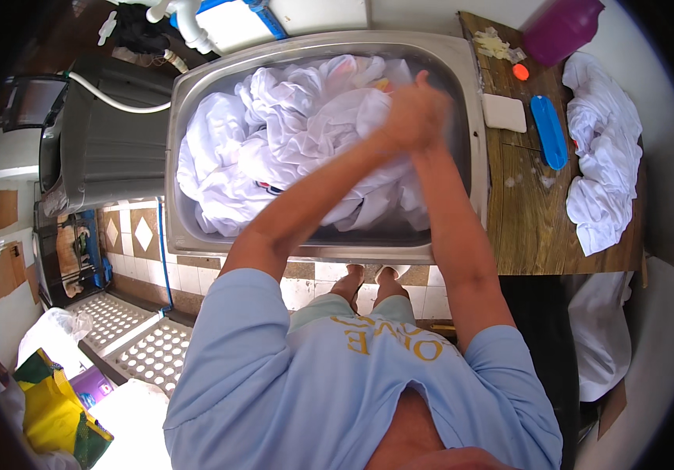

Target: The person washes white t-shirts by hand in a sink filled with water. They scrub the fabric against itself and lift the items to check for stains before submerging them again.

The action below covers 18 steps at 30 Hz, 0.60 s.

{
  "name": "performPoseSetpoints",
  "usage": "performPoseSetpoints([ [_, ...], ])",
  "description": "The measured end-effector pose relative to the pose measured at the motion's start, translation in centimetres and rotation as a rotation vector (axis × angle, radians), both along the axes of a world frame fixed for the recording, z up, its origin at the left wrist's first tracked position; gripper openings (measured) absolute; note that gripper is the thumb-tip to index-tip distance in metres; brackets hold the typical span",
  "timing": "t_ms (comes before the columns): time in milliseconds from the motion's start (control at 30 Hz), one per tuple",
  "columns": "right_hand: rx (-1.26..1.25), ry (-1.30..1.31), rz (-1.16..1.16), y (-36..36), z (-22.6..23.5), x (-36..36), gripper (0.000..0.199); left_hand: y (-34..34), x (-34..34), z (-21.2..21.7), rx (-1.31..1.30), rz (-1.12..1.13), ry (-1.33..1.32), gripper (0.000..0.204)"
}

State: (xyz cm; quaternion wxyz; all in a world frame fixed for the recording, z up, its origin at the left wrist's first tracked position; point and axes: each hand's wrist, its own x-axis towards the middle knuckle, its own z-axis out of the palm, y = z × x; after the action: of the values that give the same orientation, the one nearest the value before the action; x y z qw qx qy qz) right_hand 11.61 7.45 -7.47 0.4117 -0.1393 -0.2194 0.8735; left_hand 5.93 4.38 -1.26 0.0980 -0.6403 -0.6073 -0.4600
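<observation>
My left hand (404, 124) and my right hand (433, 116) are pressed together above the right part of a stainless steel sink (188, 247). Motion blurs both, so their fingers cannot be made out, nor whether cloth lies between them. Beneath them, a large heap of wet white clothes (290, 117) fills the sink. Bits of orange and yellow print show on the fabric close to my hands. My left forearm crosses over the clothes; my right forearm rises past the sink's front right corner. Some greyish water shows around the edges of the heap.
Right of the sink, a wooden tabletop (521, 227) bears a white slab (504, 113), a long blue plastic piece (550, 133), an orange cap (520, 72), a purple container (562, 33) and a bunched white garment (603, 149). A dark grey bin-like unit (114, 141) with a white hose stands left.
</observation>
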Motion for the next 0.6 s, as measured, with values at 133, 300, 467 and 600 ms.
performPoseSetpoints([
  [133, 0.002, 0.436, 0.362, 1.5, 0.4, -0.3, 0.039, 0.8, -2.5, 0.0, -0.004, -0.08, 0.033, 0.007],
  [300, 0.427, -0.491, -0.171, 0.2, 0.1, -1.6, 0.037, 1.0, -3.0, 0.1, 0.103, -0.052, -0.142, 0.006],
  [467, -0.028, 0.016, 0.176, 1.8, -1.2, 0.9, 0.044, -0.9, -1.4, 1.0, -0.185, -0.055, 0.088, 0.008],
  [600, -0.339, -0.325, -0.027, -1.7, 5.7, -1.2, 0.05, -0.6, -4.8, 0.9, -0.297, 0.093, -0.064, 0.006],
])
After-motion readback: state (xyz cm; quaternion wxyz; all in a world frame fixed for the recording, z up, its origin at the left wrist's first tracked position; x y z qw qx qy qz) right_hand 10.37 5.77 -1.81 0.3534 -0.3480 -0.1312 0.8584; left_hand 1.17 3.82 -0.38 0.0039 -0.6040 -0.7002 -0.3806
